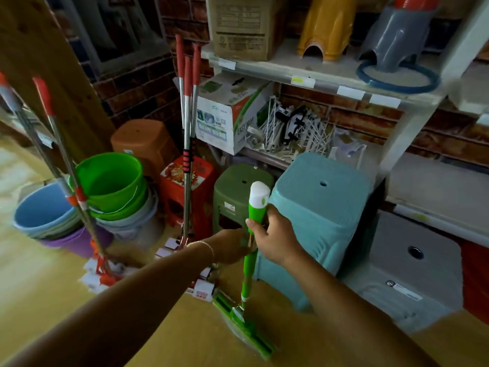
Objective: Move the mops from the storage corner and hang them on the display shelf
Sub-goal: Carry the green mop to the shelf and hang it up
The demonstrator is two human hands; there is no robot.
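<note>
A green mop (250, 263) with a white-capped handle stands upright in front of me, its flat green head (244, 328) on the floor. My right hand (275, 237) grips the green upper handle just below the white cap. My left hand (232, 246) holds the shaft a little lower, its fingers hidden behind the shaft. Three red-handled steel mops (188, 123) lean in the corner against the brick wall. Two more red-handled mops (66, 165) lean at the left beside a wooden panel.
Stacked buckets (111, 178) in green, blue and purple sit on the floor at left. Plastic stools, orange (143, 141), red (185, 186), olive (238, 192) and teal (320, 202), crowd the corner. A white shelf unit (330, 80) with boxes and stools stands at right.
</note>
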